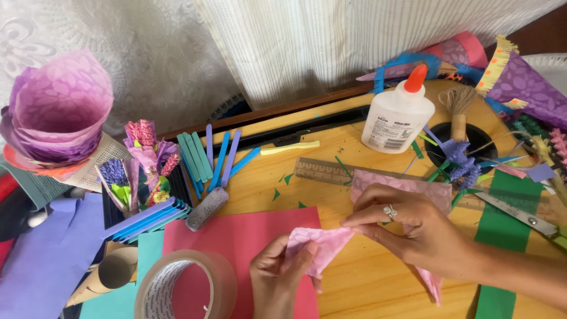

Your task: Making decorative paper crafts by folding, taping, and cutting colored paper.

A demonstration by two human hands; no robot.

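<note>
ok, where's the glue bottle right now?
In the head view the glue bottle stands upright at the table's far side, right of centre, just behind the wooden ruler and left of the twine brush.

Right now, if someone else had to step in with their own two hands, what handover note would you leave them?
Left hand: pinching the lower corner of the pink patterned paper piece.
Right hand: fingertips gripping the same piece's upper edge; ring on one finger.
Things: the paper is held above the red paper sheet on the yellow wooden table. A second pink patterned sheet lies under the right hand. The white glue bottle with orange cap, wooden ruler and clear tape roll are close by.
Done: paper partly folded or rolled.
Left: no glue or tape on it that I can see.
</note>
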